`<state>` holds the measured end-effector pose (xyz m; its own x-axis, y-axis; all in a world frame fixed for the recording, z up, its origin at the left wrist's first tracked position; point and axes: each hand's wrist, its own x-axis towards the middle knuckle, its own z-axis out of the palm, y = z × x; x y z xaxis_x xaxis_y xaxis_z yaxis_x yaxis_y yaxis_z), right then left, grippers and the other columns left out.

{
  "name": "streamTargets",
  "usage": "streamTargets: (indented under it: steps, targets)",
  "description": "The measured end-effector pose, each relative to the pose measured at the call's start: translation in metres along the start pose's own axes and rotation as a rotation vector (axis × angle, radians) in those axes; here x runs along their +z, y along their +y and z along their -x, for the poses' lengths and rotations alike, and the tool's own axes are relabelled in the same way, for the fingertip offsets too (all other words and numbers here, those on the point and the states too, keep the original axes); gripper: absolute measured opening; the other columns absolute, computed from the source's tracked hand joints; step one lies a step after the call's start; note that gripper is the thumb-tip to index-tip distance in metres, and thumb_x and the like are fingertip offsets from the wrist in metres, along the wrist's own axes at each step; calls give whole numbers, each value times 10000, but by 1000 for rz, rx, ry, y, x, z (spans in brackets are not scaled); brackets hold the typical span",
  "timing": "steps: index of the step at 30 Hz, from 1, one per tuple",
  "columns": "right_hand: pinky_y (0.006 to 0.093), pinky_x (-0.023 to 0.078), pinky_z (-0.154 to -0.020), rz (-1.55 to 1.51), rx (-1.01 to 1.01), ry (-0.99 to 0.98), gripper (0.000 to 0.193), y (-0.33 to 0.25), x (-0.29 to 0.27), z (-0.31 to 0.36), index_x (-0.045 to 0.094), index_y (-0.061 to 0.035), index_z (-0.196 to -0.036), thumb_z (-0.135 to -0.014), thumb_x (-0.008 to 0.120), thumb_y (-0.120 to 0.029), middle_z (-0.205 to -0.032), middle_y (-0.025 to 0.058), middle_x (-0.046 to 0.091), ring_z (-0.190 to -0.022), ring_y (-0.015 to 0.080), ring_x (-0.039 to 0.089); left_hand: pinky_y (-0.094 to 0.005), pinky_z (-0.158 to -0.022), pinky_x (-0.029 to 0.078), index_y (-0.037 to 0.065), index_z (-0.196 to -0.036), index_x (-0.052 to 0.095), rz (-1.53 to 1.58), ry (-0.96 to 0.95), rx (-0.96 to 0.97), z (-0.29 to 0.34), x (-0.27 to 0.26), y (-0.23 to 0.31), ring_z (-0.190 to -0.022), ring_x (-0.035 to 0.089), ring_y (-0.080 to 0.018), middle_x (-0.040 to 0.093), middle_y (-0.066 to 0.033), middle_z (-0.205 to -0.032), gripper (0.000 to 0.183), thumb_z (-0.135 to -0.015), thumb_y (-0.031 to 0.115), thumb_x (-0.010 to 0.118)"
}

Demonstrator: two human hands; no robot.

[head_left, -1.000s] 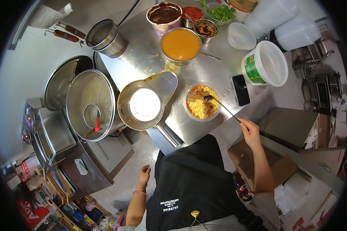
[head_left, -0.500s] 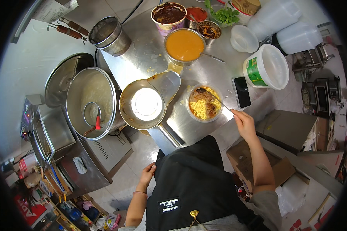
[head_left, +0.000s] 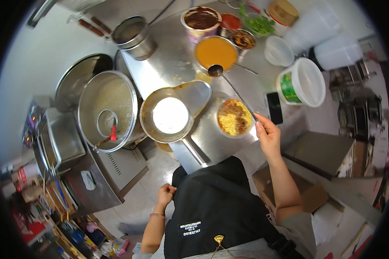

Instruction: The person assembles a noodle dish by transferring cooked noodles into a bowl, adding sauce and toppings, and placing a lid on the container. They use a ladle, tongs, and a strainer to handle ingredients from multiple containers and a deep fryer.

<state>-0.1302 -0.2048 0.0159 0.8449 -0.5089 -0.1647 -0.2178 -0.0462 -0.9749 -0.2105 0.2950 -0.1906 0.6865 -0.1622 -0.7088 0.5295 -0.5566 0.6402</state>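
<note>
My right hand (head_left: 268, 137) is closed on the handle end of a small long-handled ladle (head_left: 237, 93). Its dark bowl hangs at the near rim of a round container of orange sauce (head_left: 215, 51). Just left of that hand stands a clear round bowl of yellow noodles (head_left: 234, 118), with brown sauce and reddish liquid on top. My left hand (head_left: 165, 195), fingers curled in, is low beside the black apron (head_left: 212, 203); I see nothing in it. A steel pan with a pouring lip (head_left: 145, 118) sits left of the noodles.
A large steel pot (head_left: 83, 129) holds cloudy liquid and a red-handled strainer. Behind the sauce are a tub of dark paste (head_left: 202, 19) and a bowl of greens (head_left: 259, 25). A phone (head_left: 273, 108) and a white bucket (head_left: 312, 82) are at the right.
My right hand has lifted the ladle off the noodles and swung its bowl away to the orange sauce's rim. My left fingers are curled tighter. The whole view has shifted slightly.
</note>
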Motion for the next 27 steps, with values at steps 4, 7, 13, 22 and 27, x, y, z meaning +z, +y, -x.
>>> streamTargets:
  steps: [4,7,13,22,27]
  targets:
    - [223,461,-805,-41,-59,27,289,-16,32,0,632,20,-1243,-985,571,-96,-1087,52,680,-900,80,594,-332,-657,524,5,-909,693,-252,259,56,5,-14,24,-669,655,-167,696,-110,-744,180,-901,184,697]
    - [255,480,-801,57,-44,167,289,9,2,27,634,26,-1237,-985,565,-96,-1085,67,689,-895,106,614,-306,-696,535,-2,-982,672,113,325,107,6,-14,12,-739,654,-146,680,-74,-809,128,-927,111,650]
    - [290,497,-715,588,-117,384,264,62,-41,122,658,16,-1196,-965,571,-75,-993,134,715,-790,154,637,-275,-728,533,-10,-1030,641,205,233,34,11,-18,6,-769,640,-138,663,-52,-871,129,-942,84,628]
    - [348,516,-701,601,-61,428,231,72,-17,150,679,-20,-1140,-935,592,-82,-913,162,691,-765,275,670,-268,-687,487,28,-1024,653,65,80,-83,-11,-48,14,-751,621,-117,658,-20,-839,104,-962,103,615]
    - [355,511,-681,560,14,406,239,80,-4,154,673,-8,-1151,-939,592,-86,-866,153,683,-742,260,664,-263,-657,470,45,-1012,655,51,57,-99,-15,-64,4,-742,618,-103,660,-8,-833,99,-971,122,610]
